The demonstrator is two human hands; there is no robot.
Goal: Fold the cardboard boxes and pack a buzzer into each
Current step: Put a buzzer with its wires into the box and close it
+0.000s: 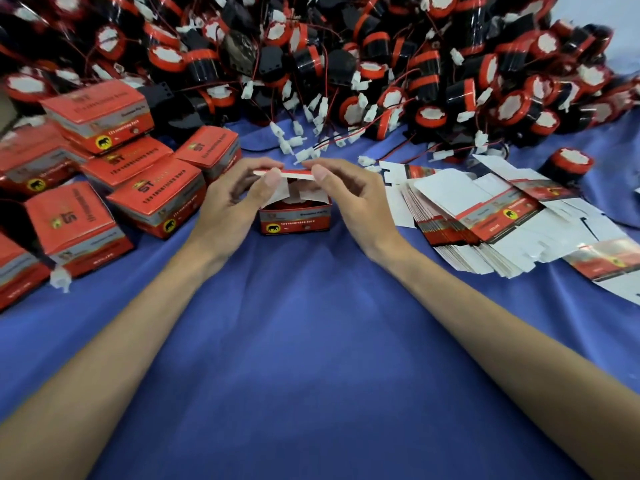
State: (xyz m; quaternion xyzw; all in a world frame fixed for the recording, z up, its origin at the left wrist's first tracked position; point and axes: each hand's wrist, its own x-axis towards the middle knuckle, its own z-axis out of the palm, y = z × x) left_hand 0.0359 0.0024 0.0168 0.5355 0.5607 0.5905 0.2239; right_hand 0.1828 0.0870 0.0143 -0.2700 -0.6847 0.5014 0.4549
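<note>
Two hands hold the lid of a small red box (294,221) at the middle of a blue cloth (311,341)

The left hand (239,195) and right hand (346,195) each pinch the lid (294,173) between thumb and fingers, the lid raised over the open top, where a red buzzer (290,205) shows inside; closed boxes (104,174) lie heaped at left, flat boxes (485,216) stacked at right, and a pile of loose buzzers (346,64) with white plugs lies behind
</note>
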